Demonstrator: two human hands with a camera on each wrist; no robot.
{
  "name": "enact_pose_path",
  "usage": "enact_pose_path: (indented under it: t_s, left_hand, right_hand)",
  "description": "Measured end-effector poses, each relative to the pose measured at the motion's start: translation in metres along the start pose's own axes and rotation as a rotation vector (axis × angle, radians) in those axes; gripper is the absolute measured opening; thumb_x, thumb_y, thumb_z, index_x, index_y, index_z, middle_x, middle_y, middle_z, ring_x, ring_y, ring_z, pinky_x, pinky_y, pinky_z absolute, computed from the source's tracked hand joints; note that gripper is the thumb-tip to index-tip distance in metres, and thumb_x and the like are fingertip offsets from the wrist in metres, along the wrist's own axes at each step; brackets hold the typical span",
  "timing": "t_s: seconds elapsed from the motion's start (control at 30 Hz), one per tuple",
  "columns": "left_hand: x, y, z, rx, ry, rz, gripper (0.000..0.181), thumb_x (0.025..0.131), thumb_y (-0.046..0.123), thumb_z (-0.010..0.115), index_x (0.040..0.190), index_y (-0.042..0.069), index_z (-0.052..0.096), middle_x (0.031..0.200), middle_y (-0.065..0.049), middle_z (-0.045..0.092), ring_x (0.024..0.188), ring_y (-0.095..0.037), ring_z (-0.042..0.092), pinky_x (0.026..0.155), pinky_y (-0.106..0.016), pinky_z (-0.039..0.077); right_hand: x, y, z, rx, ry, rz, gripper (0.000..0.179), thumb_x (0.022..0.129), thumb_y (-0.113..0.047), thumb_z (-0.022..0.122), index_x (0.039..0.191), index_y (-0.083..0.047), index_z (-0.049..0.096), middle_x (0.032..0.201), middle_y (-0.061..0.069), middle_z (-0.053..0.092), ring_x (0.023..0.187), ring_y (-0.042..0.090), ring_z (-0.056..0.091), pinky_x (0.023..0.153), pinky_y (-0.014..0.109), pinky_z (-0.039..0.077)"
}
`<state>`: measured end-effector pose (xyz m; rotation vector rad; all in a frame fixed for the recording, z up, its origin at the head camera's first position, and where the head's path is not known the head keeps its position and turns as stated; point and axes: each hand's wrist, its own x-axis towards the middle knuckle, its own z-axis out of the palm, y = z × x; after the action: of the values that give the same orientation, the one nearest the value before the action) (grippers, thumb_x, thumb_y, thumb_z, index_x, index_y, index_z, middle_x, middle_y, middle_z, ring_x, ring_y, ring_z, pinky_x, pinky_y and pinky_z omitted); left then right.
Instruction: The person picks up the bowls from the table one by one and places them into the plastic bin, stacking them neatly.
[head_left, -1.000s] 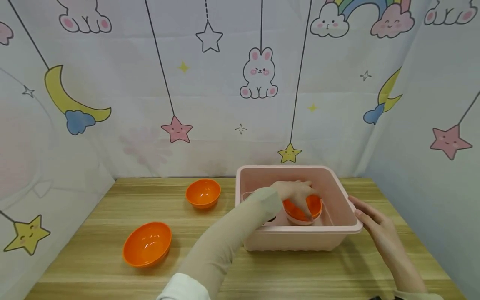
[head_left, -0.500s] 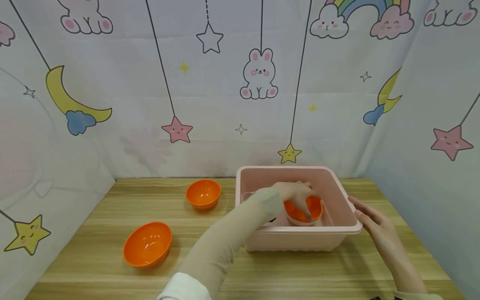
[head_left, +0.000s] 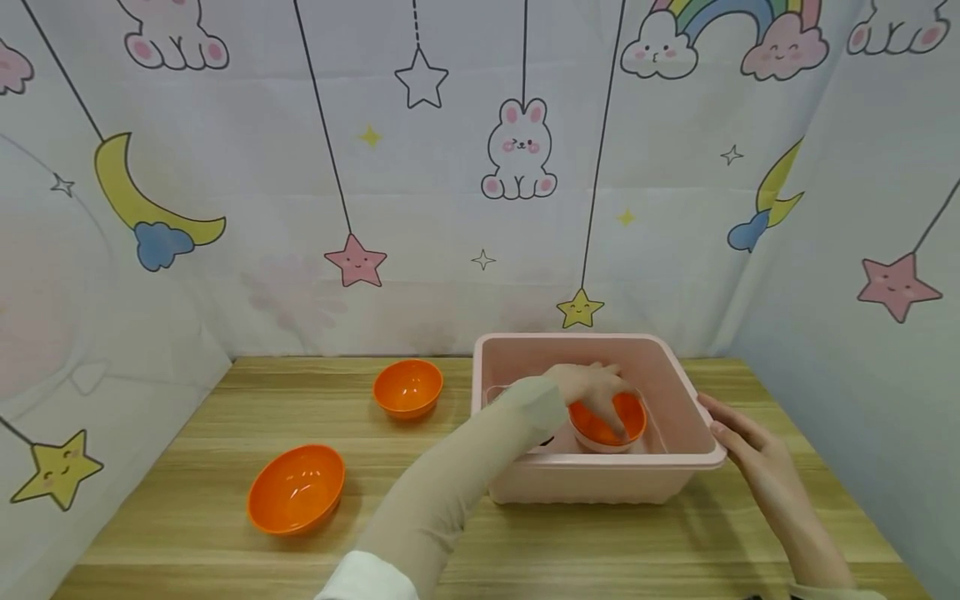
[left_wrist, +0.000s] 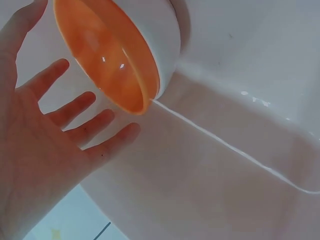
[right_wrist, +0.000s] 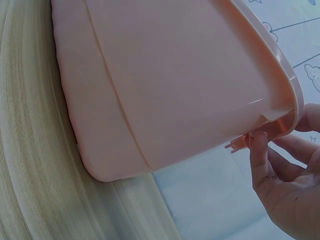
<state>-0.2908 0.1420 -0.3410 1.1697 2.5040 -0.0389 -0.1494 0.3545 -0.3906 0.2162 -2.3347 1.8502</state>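
Inside the pink plastic tub sits a bowl, orange within and pale outside. My left hand is over this bowl with its fingers spread; in the left wrist view the fingertips are near the bowl's orange rim and nothing is gripped. At the tub's right front corner, my right hand holds the rim. In the right wrist view, its fingers curl at the tub's rim and a handle-like part below it.
Two orange bowls stand on the wooden table to the left: a smaller one at the back and a larger one nearer. A thin white line runs across the tub's inside. Patterned cloth hangs behind.
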Motion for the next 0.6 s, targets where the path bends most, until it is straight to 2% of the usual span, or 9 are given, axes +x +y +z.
enact_pose_path:
  t_s: [0.23,0.6]
  left_hand:
    - [-0.007,0.003,-0.005,-0.026,-0.003,-0.025,0.069,0.084,0.053,0.064,0.146,0.04,0.036,0.16,0.004,0.019,0.147,-0.024,0.017,0.114,-0.046,0.032]
    - [-0.019,0.013,-0.02,-0.01,-0.001,-0.033,0.069,0.086,0.054,0.061,0.147,0.042,0.032,0.159,0.006,0.02,0.144,-0.018,0.02,0.113,-0.043,0.033]
  right_hand:
    - [0.0,0.001,0.001,0.009,0.003,-0.011,0.046,0.101,-0.017,0.048,0.145,-0.005,0.041,0.131,-0.029,0.052,0.116,-0.021,0.046,0.088,0.002,0.04]
    - [0.0,0.0,0.0,0.001,-0.002,0.007,0.047,0.101,-0.019,0.048,0.146,-0.007,0.04,0.132,-0.028,0.052,0.116,-0.021,0.045,0.087,0.002,0.04]
